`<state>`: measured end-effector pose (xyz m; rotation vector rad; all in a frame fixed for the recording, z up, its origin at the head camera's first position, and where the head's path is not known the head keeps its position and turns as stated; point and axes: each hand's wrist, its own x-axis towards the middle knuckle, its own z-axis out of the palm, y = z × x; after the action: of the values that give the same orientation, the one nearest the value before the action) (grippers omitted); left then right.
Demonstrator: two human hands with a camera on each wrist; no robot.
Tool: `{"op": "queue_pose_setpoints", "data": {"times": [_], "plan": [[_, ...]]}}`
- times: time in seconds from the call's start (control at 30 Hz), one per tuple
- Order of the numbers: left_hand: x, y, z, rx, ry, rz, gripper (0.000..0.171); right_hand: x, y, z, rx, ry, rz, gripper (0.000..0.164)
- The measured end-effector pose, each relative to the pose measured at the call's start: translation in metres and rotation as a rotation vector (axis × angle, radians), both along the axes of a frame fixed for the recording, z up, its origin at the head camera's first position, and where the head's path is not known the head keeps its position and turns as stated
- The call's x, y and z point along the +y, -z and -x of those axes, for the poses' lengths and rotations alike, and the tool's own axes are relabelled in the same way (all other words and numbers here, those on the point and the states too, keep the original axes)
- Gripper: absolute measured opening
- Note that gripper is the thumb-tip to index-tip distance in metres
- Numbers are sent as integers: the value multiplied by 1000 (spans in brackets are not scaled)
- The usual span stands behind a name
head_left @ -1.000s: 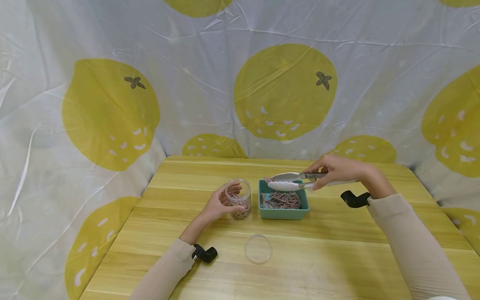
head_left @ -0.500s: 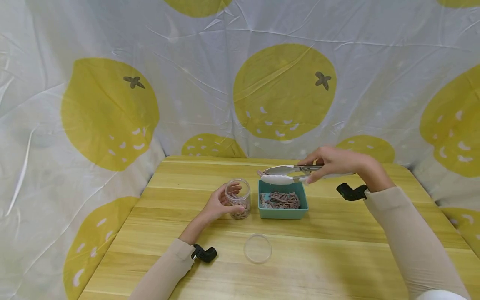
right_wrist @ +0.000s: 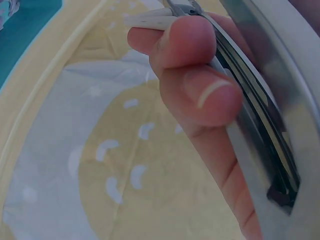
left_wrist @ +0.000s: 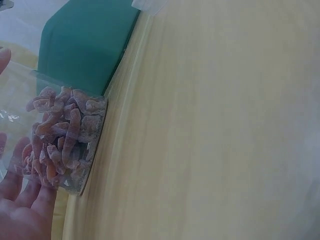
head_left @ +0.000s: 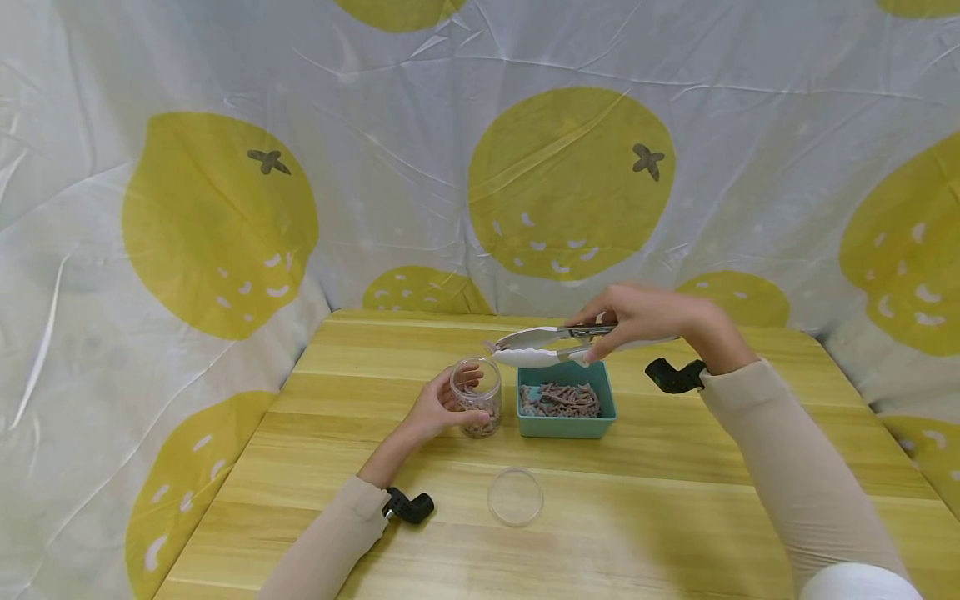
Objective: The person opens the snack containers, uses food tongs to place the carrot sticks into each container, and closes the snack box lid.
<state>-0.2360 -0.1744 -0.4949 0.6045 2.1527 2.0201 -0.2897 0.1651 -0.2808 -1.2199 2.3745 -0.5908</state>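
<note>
My left hand (head_left: 429, 410) grips a clear jar (head_left: 483, 414), thumb at its near side and fingers behind it. Brownish-pink strips (left_wrist: 57, 132) lie in the lower part of the jar in the left wrist view. Tongs (head_left: 531, 358) with pale, scalloped tips are held in my right hand (head_left: 648, 318); its fingers curl around the metal arms (right_wrist: 285, 95) in the right wrist view. A few strips (head_left: 492, 346) stick out between the tong tips, just above the jar's right rim. Below the tongs stands a teal tray (head_left: 566, 428) with more strips (head_left: 572, 402).
A round clear lid (head_left: 515, 497) lies on the wooden table (head_left: 615, 525) in front of the jar and tray. Behind the table hangs a pale curtain (head_left: 397, 167) with yellow fruit prints. A black wrist camera (head_left: 673, 376) juts from the right sleeve.
The right hand has carried the tongs and the pinched strips left and slightly up, from over the tray to the jar's rim. The left hand and jar stay in place.
</note>
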Motion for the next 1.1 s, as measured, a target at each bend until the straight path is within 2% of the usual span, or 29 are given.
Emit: {"op": "queue_pose_setpoints", "data": {"times": [0.23,0.4,0.57,0.83,1.1], "plan": [[0,0,0,-7,-7,10,77,-18,2,0,-4,-18,-8,54],[0,-1,-2,-34,-31,30,82,-28,3,1,1,-48,-1,52],[0,-1,-2,-51,-44,42,87,-33,8,2,-15,-55,4,52],[0,-2,-3,-78,-57,38,83,-40,18,5,-9,-59,-13,51],[0,-2,-3,-82,-53,29,83,-45,19,5,3,-64,-26,51]]}}
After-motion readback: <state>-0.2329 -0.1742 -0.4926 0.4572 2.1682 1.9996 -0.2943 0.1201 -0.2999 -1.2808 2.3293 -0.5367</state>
